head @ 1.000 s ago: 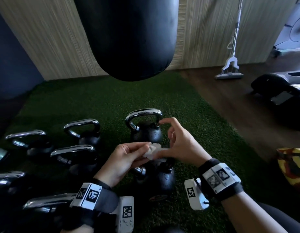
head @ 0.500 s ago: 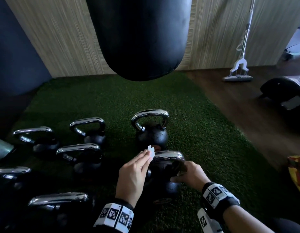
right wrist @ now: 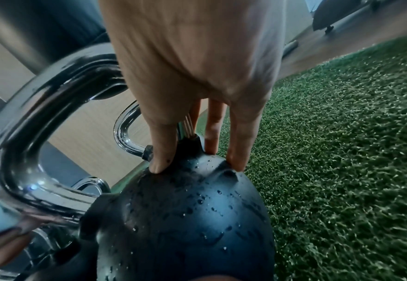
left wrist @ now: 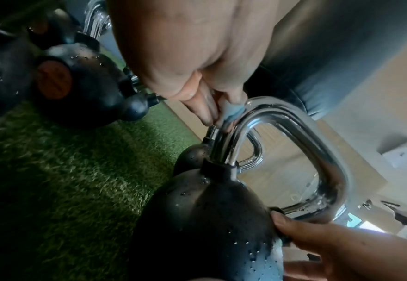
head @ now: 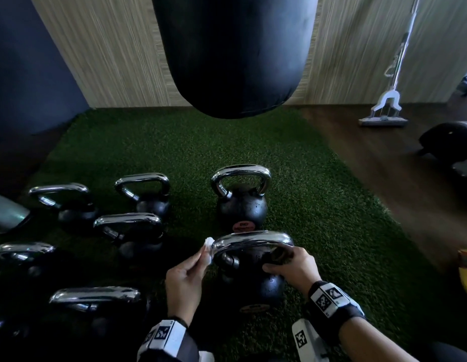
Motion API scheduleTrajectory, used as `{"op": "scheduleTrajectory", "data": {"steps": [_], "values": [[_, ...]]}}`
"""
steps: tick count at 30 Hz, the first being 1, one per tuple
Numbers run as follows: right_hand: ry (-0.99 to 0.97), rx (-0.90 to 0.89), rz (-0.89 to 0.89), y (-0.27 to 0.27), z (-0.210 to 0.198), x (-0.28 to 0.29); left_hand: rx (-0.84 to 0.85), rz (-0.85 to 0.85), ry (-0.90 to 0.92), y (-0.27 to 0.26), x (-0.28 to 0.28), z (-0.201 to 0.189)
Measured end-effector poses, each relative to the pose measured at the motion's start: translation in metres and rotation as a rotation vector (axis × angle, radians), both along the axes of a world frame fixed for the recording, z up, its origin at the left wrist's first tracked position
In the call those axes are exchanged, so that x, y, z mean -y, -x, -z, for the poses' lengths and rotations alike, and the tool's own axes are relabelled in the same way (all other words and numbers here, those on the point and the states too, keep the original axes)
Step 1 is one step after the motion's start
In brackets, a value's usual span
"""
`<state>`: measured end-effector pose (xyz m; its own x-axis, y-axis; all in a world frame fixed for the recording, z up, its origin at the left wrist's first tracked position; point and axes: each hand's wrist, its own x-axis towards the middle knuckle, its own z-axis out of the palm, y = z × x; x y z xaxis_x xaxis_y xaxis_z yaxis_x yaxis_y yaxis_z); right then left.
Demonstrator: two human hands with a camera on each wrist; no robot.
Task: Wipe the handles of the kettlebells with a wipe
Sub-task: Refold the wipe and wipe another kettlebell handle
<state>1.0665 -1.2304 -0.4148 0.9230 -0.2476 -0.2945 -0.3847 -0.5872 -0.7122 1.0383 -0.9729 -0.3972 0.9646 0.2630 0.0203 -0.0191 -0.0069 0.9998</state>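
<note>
- Since 0.5 s ago: wipe (head: 208,249) has gone from just above the chrome to touching the handle's left bend; R hand barely shifted, same spot at the handle's right end.
- Punch bag (head: 233,53) hangs overhead at the back, turf mat (head: 318,210) underneath, mop (head: 386,105) against the wall far right. None of it in play.
- Near kettlebell (head: 253,283) stands upright on the turf right in front of the person; droplets on the black body in both wrist views. A 2nd bell (head: 240,205) stands just behind it, more in rows to the left.
- Its chrome handle (head: 253,240) = current target.
- Right hand (head: 296,267): fingers (right wrist: 161,152) curled down over the handle's right base onto the bell's shoulder, holding it steady.
- Left hand (head: 185,283): fingers (left wrist: 205,112) pinch the small wadded wipe, pressed on the outer left corner of the handle.
- Step, imo: start of the wipe pass on this handle; can't tell which other bells are done.
- Next: drag the wipe along the top bar to the right bend, keeping contact round the tube; R hand covers the right end, so it'll need to move off for that part.
</note>
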Motion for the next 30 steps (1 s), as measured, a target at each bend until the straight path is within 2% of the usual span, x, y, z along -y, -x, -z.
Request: {"op": "scheduleTrajectory", "data": {"steps": [5,9,12,14,19,24,30], "values": [[-0.012,-0.003,-0.007,0.000,-0.001,0.001,-0.122,-0.031,0.260,0.002,0.007,0.005],[-0.034,0.039,-0.016,0.004,-0.006,0.000,-0.238,-0.024,0.323,0.001,0.012,0.033],[-0.017,0.067,0.004,0.004,-0.006,-0.002,-0.265,0.022,0.245,0.002,0.012,0.046],[-0.009,0.083,0.011,0.003,-0.006,-0.003,-0.223,0.059,0.108,0.004,0.011,0.046],[0.022,0.079,-0.069,0.004,-0.013,0.004,-0.122,-0.044,-0.219,0.006,0.014,0.036],[0.088,0.062,-0.181,0.002,-0.027,0.015,-0.073,-0.099,-0.389,0.001,0.018,0.027],[0.215,0.065,-0.391,0.012,-0.035,0.028,-0.038,-0.099,-0.517,-0.037,0.025,0.019]]}}
